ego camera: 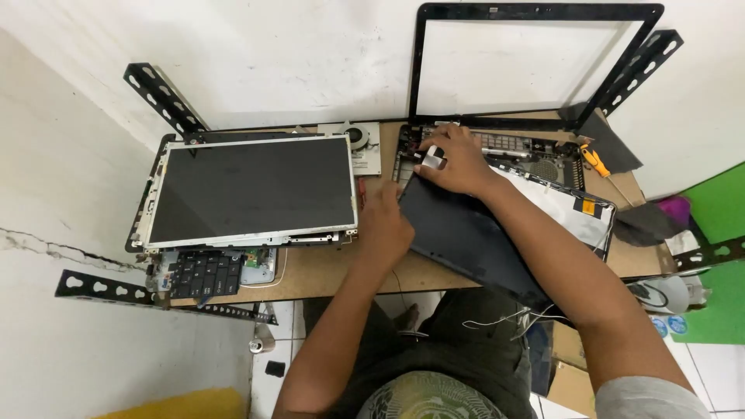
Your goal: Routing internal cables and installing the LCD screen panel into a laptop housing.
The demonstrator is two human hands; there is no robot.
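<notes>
My left hand (386, 221) rests on the left corner of a dark laptop lid cover (466, 237) that lies tilted across the table's front edge. My right hand (456, 161) sits at the cover's top corner, fingers pinched on a small silvery hinge piece (431, 158). Under the cover lies a black laptop base shell (535, 159) with open slots and a round grille. Thin wires (497, 318) hang from the cover's lower end.
A bare laptop screen panel (252, 190) lies at the left, with a keyboard (206, 273) and a cooling fan (358, 140) beside it. A black screen bezel (535, 46) leans on the wall. An orange-handled tool (595, 161) lies at the right. Black slotted brackets hold the wooden table (326, 271).
</notes>
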